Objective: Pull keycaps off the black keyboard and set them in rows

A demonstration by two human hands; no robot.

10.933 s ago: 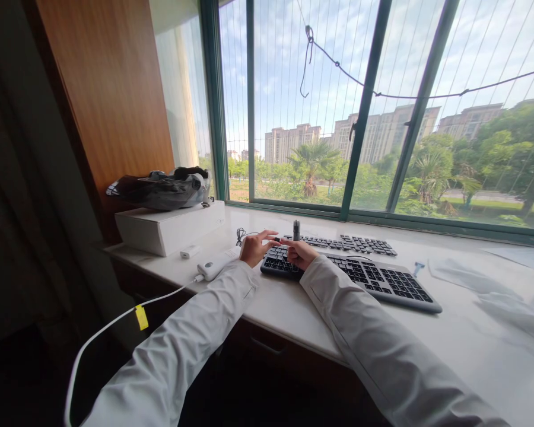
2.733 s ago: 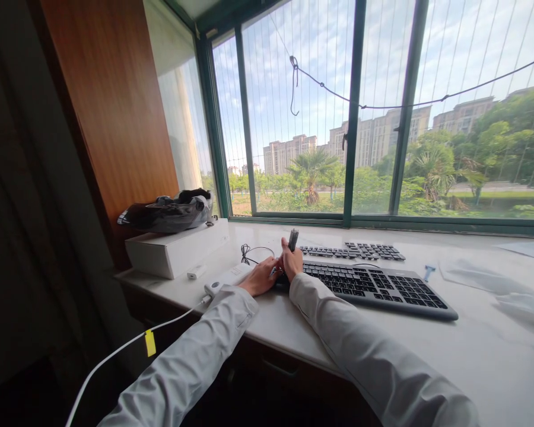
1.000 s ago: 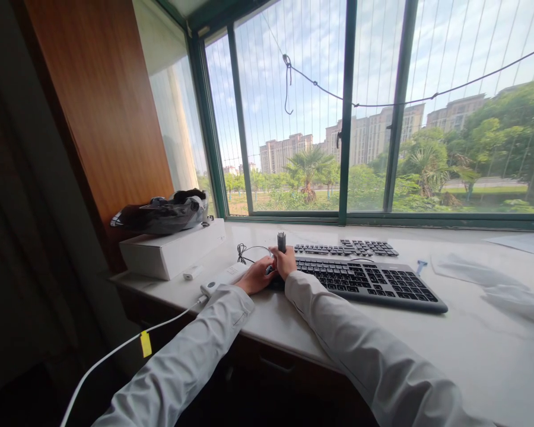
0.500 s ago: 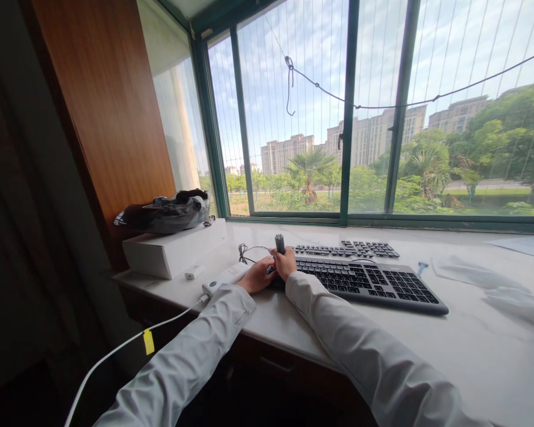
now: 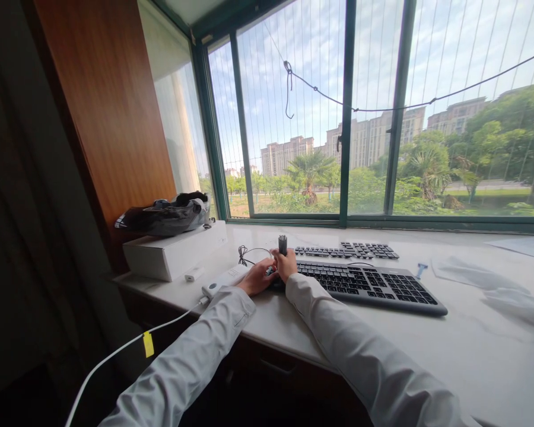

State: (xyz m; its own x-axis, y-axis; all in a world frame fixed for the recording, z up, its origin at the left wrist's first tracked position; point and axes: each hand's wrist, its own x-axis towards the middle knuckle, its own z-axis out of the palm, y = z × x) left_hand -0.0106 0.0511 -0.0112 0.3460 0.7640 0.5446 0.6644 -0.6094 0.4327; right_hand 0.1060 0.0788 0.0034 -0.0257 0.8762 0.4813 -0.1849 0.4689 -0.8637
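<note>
A black full-size keyboard (image 5: 374, 287) lies at a slant on the pale desk, its left end covered by my hands. My right hand (image 5: 286, 265) is closed round a dark cylindrical tool (image 5: 283, 244). The tool stands upright over that end, its notched top poking out above my fist; its lower tip is hidden. My left hand (image 5: 257, 277) rests right beside it, thumb and fingers curled about the keyboard's left edge. Behind the keyboard, loose black keycaps (image 5: 369, 249) lie in rows.
Left of my hands are a white power strip (image 5: 225, 280) with a white cable (image 5: 133, 339) and a small white block (image 5: 194, 274). A white box (image 5: 173, 252) carries a dark visor-like item (image 5: 169, 214). A small blue tool (image 5: 422, 270) and clear plastic (image 5: 480, 276) lie to the right.
The tool and my right hand have shifted very slightly. Both hands stay at the keyboard's left end, and the view has tilted a little.
</note>
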